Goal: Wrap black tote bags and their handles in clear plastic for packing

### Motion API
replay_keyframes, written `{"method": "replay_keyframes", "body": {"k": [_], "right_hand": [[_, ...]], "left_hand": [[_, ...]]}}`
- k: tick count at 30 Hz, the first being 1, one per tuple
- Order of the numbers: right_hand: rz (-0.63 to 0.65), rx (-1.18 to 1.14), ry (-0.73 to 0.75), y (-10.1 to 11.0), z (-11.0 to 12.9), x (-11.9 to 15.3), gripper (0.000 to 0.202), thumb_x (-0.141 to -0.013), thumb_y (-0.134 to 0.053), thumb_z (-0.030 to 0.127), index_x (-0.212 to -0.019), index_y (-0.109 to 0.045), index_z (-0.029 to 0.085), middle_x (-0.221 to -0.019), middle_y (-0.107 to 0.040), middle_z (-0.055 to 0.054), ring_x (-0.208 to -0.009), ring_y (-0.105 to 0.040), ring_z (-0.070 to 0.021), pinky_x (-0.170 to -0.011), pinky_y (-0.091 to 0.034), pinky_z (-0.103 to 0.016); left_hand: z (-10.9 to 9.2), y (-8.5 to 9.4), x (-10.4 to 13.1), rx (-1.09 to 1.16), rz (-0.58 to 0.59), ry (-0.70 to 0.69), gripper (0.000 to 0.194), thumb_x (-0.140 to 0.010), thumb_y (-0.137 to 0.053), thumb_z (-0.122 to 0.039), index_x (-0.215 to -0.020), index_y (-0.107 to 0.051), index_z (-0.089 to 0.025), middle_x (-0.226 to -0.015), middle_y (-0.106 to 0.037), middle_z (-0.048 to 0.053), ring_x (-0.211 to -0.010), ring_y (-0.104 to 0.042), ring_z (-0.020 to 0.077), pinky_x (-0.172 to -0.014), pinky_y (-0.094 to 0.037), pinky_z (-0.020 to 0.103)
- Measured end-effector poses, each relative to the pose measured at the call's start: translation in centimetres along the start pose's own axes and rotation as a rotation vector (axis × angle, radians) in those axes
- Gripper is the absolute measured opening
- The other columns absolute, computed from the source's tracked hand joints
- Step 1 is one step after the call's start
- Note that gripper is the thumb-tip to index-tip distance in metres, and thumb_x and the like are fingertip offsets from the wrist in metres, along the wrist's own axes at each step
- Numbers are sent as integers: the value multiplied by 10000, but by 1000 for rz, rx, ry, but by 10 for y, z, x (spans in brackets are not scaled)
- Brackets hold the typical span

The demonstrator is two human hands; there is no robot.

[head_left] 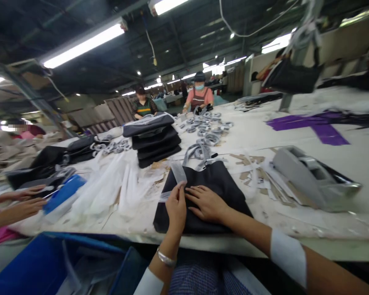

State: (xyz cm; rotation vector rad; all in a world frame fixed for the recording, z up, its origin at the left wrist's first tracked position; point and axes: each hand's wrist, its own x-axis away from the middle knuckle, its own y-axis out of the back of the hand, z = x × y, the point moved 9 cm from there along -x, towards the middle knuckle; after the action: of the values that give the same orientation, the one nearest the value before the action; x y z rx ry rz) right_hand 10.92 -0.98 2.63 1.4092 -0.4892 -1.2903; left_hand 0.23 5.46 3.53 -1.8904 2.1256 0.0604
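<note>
A black bag (230, 188) lies flat on the white worktable in front of me. My left hand (176, 207) is over the left part of the bag, thumb and fingers pinched on a translucent whitish strip (178, 172) that sticks up past the fingertips. Another pale band (165, 197) crosses the bag's left edge. My right hand (207, 204) rests on the middle of the bag with its fingers spread, close to the left fingertips. Beyond the bag's top edge are straps in greyish wrapping (198, 150).
To the right stands a grey tape dispenser (307, 172) beside paper scraps (258, 176). Stacked dark bags (156, 141) and white plastic sheets (101, 192) are on the left. A blue bin (49, 262) sits below the table edge. A co-worker's hands (26, 205) are at far left.
</note>
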Motion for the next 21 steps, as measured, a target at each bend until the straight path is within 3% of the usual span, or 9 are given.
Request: {"method": "replay_keyframes", "body": {"k": [3,5,8,10,13,15,18,21], "right_hand": [[-68,-107,-24,17,-4,3,344,-914,-570,268,-1236,-647,175,-1283,-654,-96,-1213,-577,-245,-1104,-388,-410],[-212,-183,-103,45,-13,19,275,-940,-513,216,-1158,-679,200,-1205,-691,-68,-1150,-612,-204,-1059,-435,-349],[-506,-198,-412,93,-42,79,241,-974,-468,290,-1067,-681,223,-1088,-716,-65,-1025,-657,-199,-957,-500,-328],[-588,-163,-663,112,-66,129,245,-961,-477,381,-979,-665,223,-970,-727,-69,-893,-686,-219,-840,-540,-347],[-444,-189,-969,108,-100,177,328,-923,-484,504,-890,-628,211,-807,-729,-69,-707,-699,-232,-661,-551,-348],[-302,-303,-1116,92,-120,186,404,-929,-441,565,-887,-617,204,-774,-738,-71,-607,-694,-211,-585,-545,-325],[-191,-400,-1213,75,-143,174,467,-925,-432,601,-798,-615,190,-683,-732,-86,-472,-655,-185,-497,-520,-294],[-172,-312,-1184,77,-159,154,379,-869,-566,476,-620,-590,192,-499,-657,-80,-415,-624,-200,-478,-510,-301]], "left_hand": [[20,-16,7,-249,129,-45,234,-777,-708,-91,-934,-771,-254,-1013,-753,50,-1013,-674,221,-972,-480,289],[26,-20,5,-348,201,-72,270,-771,-705,-84,-944,-772,-281,-999,-756,42,-977,-678,238,-955,-485,313],[29,-19,2,-405,227,-81,303,-753,-717,-79,-946,-774,-305,-997,-758,35,-1016,-666,270,-985,-462,351],[31,-16,2,-399,198,-60,315,-735,-732,-79,-943,-775,-311,-1007,-757,33,-1075,-644,294,-1031,-426,382],[33,-15,2,-379,173,-31,318,-721,-740,-73,-932,-778,-307,-1013,-755,37,-1108,-630,308,-1060,-394,396],[34,-15,2,-362,166,-13,309,-719,-740,-75,-920,-777,-306,-982,-758,37,-1098,-635,311,-1045,-406,393],[32,-13,2,-324,152,-2,291,-716,-739,-83,-899,-776,-306,-935,-759,36,-1081,-641,311,-1014,-430,386],[26,-14,3,-351,159,-33,299,-721,-730,-76,-904,-778,-307,-930,-757,42,-1046,-653,308,-999,-432,383]]}}
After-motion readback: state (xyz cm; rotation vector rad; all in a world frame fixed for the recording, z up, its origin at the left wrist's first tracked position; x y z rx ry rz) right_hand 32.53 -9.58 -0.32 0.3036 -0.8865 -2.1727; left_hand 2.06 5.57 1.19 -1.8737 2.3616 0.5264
